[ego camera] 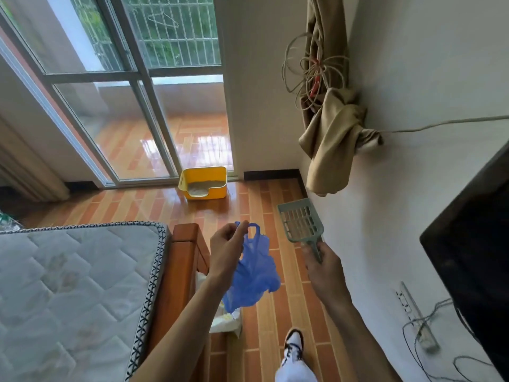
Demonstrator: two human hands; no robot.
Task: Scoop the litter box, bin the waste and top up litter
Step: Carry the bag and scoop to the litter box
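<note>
Pretty bright room, daylight pouring through a big sliding glass door [132,106] onto a glossy orange-brown tiled floor [259,321]. A bare quilted mattress [71,288] sits on a wooden bed frame [181,274] at the left. The white wall [429,64] on the right has a bunched tan curtain [333,133], tangled cords [316,70], a power strip [416,315] and a dark TV [479,238].

I am seeing the left hand [227,248] pinching the handles of a blue plastic bag [254,274], which is hanging in the air. The right hand [323,267] is gripping the handle of a green scoop [300,220]. A yellow litter box [203,181] is standing on the wooden floor [275,312] by the glass door [143,106], well apart from both hands.
</note>
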